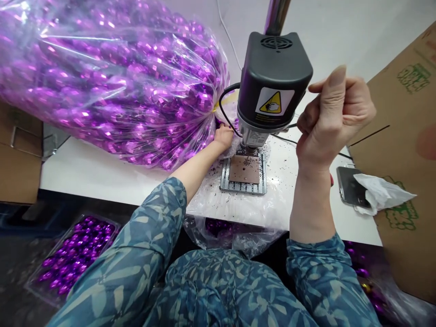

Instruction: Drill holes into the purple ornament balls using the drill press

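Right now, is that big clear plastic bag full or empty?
Looks full: faceted purple baubles swell the clear plastic bag along its visible length.

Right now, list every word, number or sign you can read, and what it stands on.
No words are readable.
Yellow triangle sign with a hand: black machine housing; print below too small.
Pale label, metal collar: too small.
Green print, cardboard box: too blurred.

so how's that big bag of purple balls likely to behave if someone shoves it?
The bag probably gives rather than stays stiff: its plastic is thin and creased. Its contents may shift, being many separate purple balls. It could be slippery to grip, given the glossy surface.
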Available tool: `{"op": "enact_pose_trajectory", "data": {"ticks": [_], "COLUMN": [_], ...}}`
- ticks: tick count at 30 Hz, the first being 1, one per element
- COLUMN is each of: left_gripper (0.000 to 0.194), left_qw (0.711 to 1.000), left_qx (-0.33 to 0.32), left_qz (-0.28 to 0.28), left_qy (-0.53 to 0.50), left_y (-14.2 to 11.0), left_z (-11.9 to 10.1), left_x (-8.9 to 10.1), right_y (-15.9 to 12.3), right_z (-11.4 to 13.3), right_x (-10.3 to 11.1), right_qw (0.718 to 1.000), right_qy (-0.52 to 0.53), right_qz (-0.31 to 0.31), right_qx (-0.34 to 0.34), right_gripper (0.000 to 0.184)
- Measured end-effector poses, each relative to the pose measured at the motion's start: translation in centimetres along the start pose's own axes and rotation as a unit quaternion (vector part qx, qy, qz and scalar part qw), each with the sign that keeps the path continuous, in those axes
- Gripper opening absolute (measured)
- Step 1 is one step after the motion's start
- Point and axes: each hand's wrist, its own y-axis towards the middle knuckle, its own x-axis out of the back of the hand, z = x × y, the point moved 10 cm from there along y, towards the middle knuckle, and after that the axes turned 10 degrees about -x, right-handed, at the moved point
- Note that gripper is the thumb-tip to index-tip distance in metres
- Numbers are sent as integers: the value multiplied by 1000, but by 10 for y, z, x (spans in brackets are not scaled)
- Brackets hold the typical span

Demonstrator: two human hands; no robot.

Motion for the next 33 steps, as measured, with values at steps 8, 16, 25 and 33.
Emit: {"op": "enact_pose_trajectory", "data": {"ticks": [8, 16, 25, 33], "left_gripper": [29, 54, 19, 54], "left_qw": [997, 972, 743, 834], "left_qx": [-73, -114, 168, 121], "left_qz": [-31, -128, 29, -56], "left_qy": [9, -160, -647, -536], "left_y": [-23, -122, -183, -169], "left_z": [-11, -24, -30, -22], "left_x": [30, 113, 17, -4], "right_y": [0, 1, 2, -3], "right_z": [-2, -3, 0, 4], "right_x": [1, 0, -2, -5], "right_qw": [1000, 1000, 999, 1000], "right_qy": [0, 19, 35, 10], "right_qz": [-1, -7, -7, 3], "right_qx": [4, 12, 23, 6], "right_gripper": [55, 58, 54, 55]}}
